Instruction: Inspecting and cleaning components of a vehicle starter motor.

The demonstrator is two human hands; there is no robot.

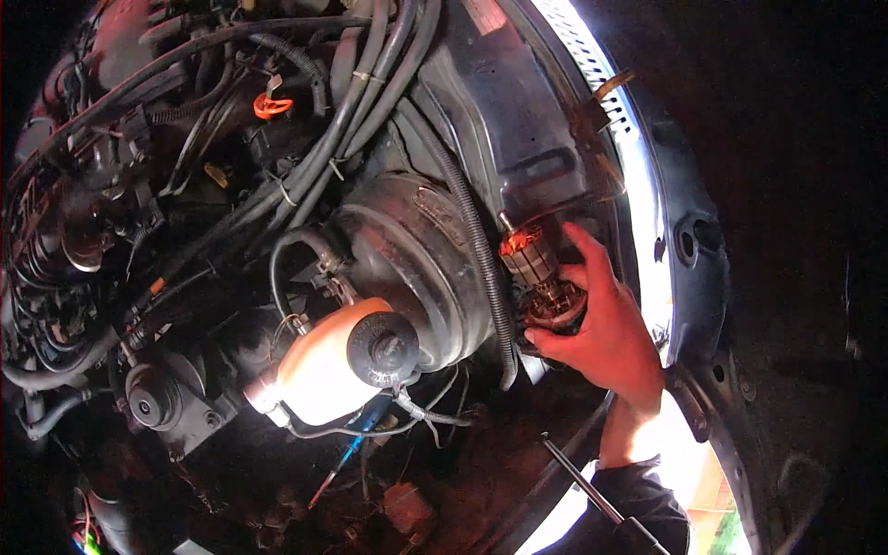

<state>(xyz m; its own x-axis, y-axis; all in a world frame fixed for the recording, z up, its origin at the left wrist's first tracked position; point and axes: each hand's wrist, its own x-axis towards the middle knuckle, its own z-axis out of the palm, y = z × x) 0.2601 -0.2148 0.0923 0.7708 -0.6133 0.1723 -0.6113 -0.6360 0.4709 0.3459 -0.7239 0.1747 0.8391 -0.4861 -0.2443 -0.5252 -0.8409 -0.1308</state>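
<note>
My right hand (601, 328) grips a small motor armature (535, 268) with copper windings and a thin shaft pointing up-left. It holds the part over the right side of an open engine bay, beside the big round black brake booster (425, 259). A ribbed black hose (481, 259) runs down between the booster and the armature. My left hand is out of the picture. A dark sleeve covers my right forearm at the lower edge.
A whitish fluid reservoir (324, 365) with a black cap (381, 347) sits in front of the booster. Thick black hoses (351, 102) cross the top. The dark inner fender panel (527, 120) and the bright body edge (647, 240) rise on the right. A thin metal rod (583, 486) lies at the bottom.
</note>
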